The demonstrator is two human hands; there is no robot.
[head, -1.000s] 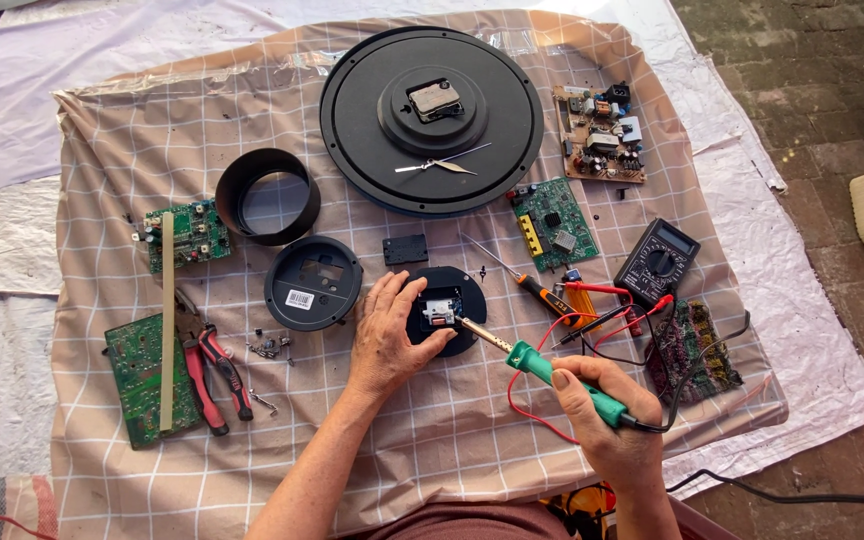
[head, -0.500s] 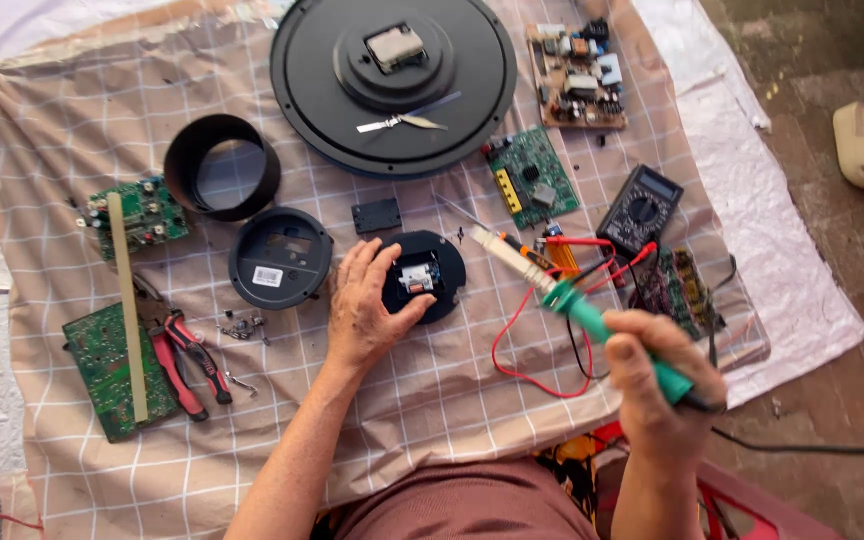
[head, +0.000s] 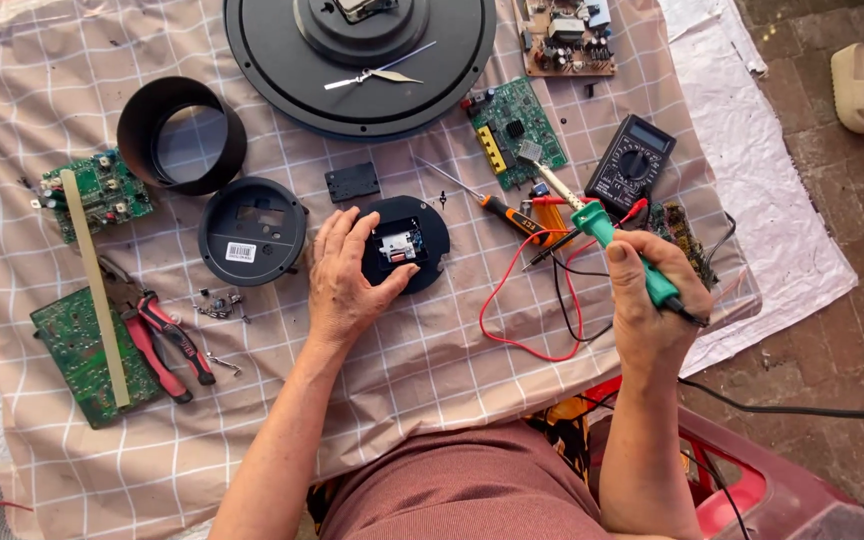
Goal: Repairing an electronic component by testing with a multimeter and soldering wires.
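While the left hand [head: 344, 285] rests flat on the checked cloth [head: 422, 370], its fingers curl around the left rim of a small round black module [head: 407, 243] with a pale part showing in its open middle; the hold is loose, fingertips and thumb on the edge rather than a full clasp. Right hand [head: 657, 310] is closed in a fist round the green handle of a soldering iron [head: 612, 235], cable trailing off to the right. Change noted against the frames from a second ago: the iron's tip then sat at the module's centre; half a second ago it was already lifted off to the right; now it points up and away, over the corner of a green circuit board [head: 512, 130] beside a black multimeter [head: 632, 160], well apart from the module. Left hand has not left the module throughout. Judgement: the tip is off the work for the moment, with the module kept steady in place. Nearby: an orange-handled screwdriver [head: 507, 215] just right of the module, red and black test leads [head: 522, 310] looped between the hands, a round black cover [head: 252, 230] to the left, a black ring [head: 180, 135], red pliers [head: 167, 345], and a large black clock disc [head: 357, 60] at top.
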